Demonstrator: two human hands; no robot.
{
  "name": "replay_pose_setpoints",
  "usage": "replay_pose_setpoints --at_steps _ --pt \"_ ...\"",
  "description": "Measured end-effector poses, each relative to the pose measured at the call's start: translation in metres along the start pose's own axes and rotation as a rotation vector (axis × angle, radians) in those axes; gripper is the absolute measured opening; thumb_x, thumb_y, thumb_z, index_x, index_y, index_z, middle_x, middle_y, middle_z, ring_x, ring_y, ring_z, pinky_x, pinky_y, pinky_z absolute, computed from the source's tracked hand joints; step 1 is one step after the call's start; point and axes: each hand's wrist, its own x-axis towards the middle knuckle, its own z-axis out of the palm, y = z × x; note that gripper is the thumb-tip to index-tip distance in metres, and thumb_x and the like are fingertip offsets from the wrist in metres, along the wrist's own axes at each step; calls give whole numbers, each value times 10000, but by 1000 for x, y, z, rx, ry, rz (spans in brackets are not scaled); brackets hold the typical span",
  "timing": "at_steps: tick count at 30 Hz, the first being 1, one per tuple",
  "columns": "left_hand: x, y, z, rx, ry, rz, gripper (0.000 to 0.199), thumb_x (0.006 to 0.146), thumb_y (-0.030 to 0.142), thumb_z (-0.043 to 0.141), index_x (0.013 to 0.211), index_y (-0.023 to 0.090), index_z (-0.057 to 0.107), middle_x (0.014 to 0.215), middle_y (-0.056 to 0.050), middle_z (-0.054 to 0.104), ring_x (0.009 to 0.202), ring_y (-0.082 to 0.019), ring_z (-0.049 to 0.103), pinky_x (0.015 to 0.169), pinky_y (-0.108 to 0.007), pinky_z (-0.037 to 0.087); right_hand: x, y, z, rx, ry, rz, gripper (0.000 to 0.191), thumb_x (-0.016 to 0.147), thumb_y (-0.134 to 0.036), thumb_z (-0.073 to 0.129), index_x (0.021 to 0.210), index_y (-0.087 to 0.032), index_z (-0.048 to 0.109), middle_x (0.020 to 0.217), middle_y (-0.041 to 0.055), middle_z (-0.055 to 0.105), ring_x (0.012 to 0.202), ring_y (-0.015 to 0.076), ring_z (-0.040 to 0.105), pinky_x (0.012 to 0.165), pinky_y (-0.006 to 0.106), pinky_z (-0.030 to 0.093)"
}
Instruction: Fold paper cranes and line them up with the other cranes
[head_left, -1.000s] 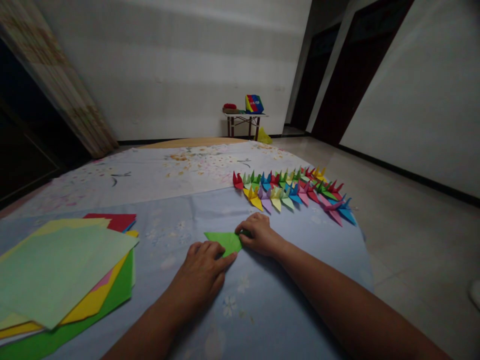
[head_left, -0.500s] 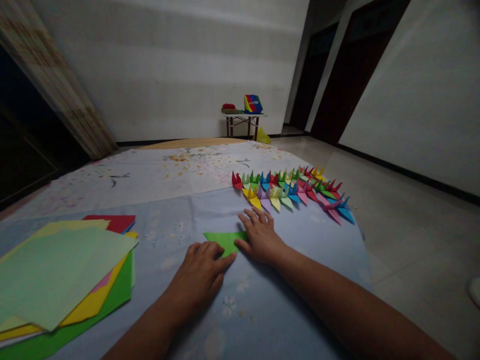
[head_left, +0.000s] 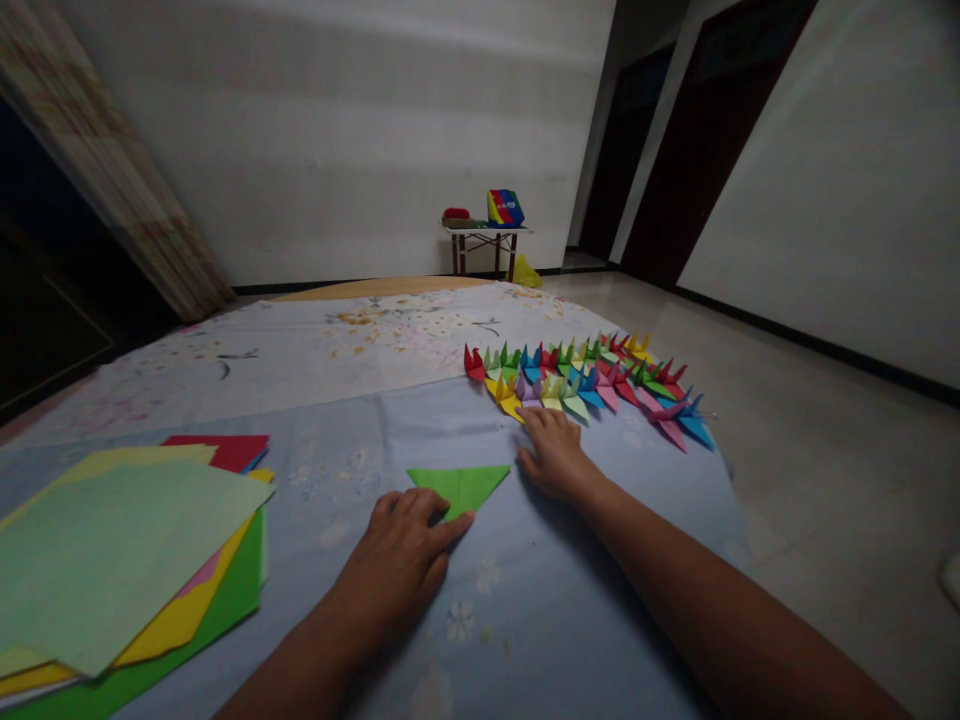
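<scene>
A green paper triangle lies on the blue floral cloth with its long edge away from me and its point toward me. My left hand rests at its lower left, fingers apart, fingertips and thumb on the paper near the point. To the right of the triangle, clear of it, is my right hand, its fingers apart and nothing visible in them. Its fingertips are close to the front row of folded paper cranes, beside a yellow one.
At the left lies a stack of coloured paper sheets, pale green on top. The table has a rounded far edge. Beyond it, a small table by the wall bears a colourful box.
My right hand has left the green triangle and moved right, toward the cranes, uncovering the triangle's right corner. My left hand has stayed on the paper.
</scene>
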Motion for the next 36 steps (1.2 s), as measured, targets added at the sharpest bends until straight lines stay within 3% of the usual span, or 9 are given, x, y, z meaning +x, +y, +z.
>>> replay_pose_setpoints --at_steps 3,6,11,21,25,29,33,36 --pt "-1 0 2 -3 16 7 499 756 118 489 1203 340 508 1074 -52 536 1020 -243 447 904 -453 315 -5 -14 -2 69 109 -87 525 828 -341 450 1314 -170 351 1307 133 403 1184 275 311 963 435 240" --pt "-1 0 3 -6 29 17 500 751 117 490 1198 339 507 1065 -49 539 1017 -244 447 898 -454 320 -13 -31 6 89 -8 -200 709 760 -507 525 1341 -159 315 1335 143 380 1210 300 281 976 458 220" --pt "-2 0 2 -2 42 15 480 765 130 491 1196 341 510 1061 -43 552 993 -239 464 893 -445 336 -14 -33 13 70 -145 -156 777 722 -576 543 1350 -180 311 1359 157 352 1234 327 254 953 490 234" --pt "-12 -6 -11 -7 -50 51 458 776 121 472 1182 318 546 1228 -60 540 1113 -246 464 945 -447 346 -1 -5 2 88 -209 -39 699 725 -475 595 1332 -238 340 1329 133 375 1199 314 294 909 476 273" --pt "-11 -6 -12 -34 -33 66 433 777 124 480 1161 302 567 1223 -66 548 1108 -243 474 945 -439 360 2 4 3 107 -216 -27 589 769 -372 558 1313 -254 366 1301 117 400 1183 303 317 901 474 286" --pt "-11 -6 -12 -52 -8 69 404 785 124 487 1135 300 585 1193 -64 564 1092 -238 485 934 -430 374 4 8 1 201 -142 -59 465 796 -227 505 1256 -222 436 1236 100 454 1150 248 356 927 420 293" --pt "-11 -5 -11 -52 -1 61 392 781 128 503 1115 314 592 1183 -53 566 1084 -239 489 920 -434 382 1 -4 3 306 -12 -168 401 824 -333 512 1199 -194 482 1172 94 490 1108 218 384 941 369 303" --pt "-10 -6 -10 -44 -2 62 401 780 123 499 1121 315 586 1173 -52 570 1078 -238 493 914 -439 386 -2 -13 8 258 -90 -238 526 735 -397 631 1205 -210 485 1160 100 488 1104 250 376 923 396 310"
